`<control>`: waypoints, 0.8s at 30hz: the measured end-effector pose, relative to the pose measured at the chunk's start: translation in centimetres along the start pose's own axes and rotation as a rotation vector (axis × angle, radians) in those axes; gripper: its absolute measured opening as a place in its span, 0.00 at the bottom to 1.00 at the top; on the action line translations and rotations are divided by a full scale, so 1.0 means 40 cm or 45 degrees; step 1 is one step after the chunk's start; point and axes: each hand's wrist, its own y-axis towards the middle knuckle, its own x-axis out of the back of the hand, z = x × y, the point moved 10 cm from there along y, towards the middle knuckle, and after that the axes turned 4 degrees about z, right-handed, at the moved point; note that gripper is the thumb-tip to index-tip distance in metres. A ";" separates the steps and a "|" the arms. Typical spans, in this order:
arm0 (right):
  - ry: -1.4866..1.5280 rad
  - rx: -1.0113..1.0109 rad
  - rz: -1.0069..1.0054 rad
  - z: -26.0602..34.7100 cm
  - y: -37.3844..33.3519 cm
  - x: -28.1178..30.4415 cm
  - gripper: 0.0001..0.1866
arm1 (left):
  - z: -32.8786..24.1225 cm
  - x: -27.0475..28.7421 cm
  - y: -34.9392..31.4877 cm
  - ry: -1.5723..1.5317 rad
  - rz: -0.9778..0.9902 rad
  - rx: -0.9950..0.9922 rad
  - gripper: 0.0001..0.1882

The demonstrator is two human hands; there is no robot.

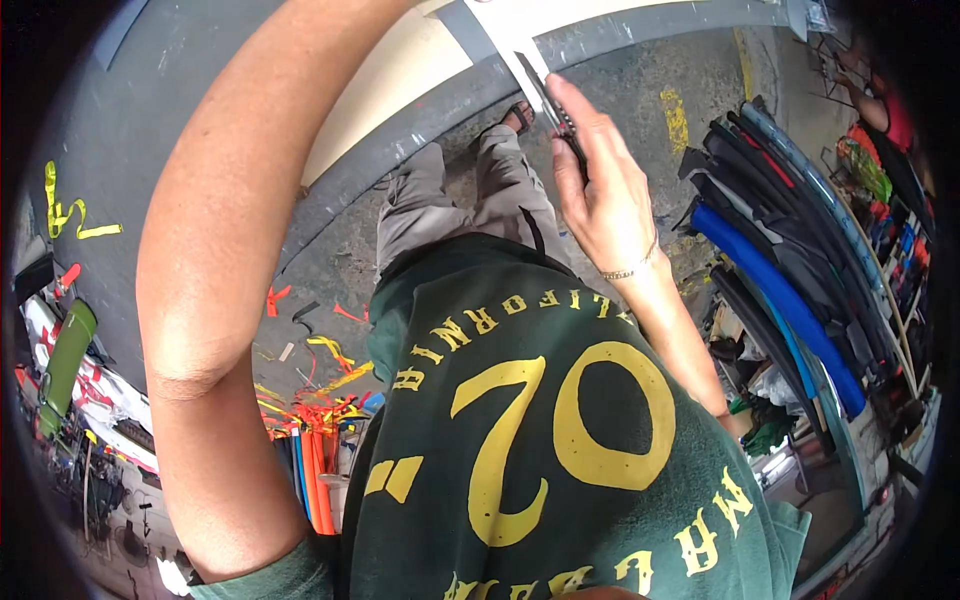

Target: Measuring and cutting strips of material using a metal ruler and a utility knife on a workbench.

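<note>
Right hand point(598, 190), upper centre, fingers wrapped round utility knife point(548, 100), blade laid against grey strip point(480, 35) on pale panel point(400, 80) for steady guided cut; left hand out of frame, grip unknowable

right grip point(600, 180) reaches forward with fingers curled closed, wrist straight; left forearm rises bent, its grip out of frame.

Dark green shirt point(560, 450), yellow lettering
</note>
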 end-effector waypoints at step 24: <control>-0.193 -0.007 0.086 0.039 0.154 -0.032 0.31 | 0.050 -0.029 0.038 0.139 -0.473 0.266 0.54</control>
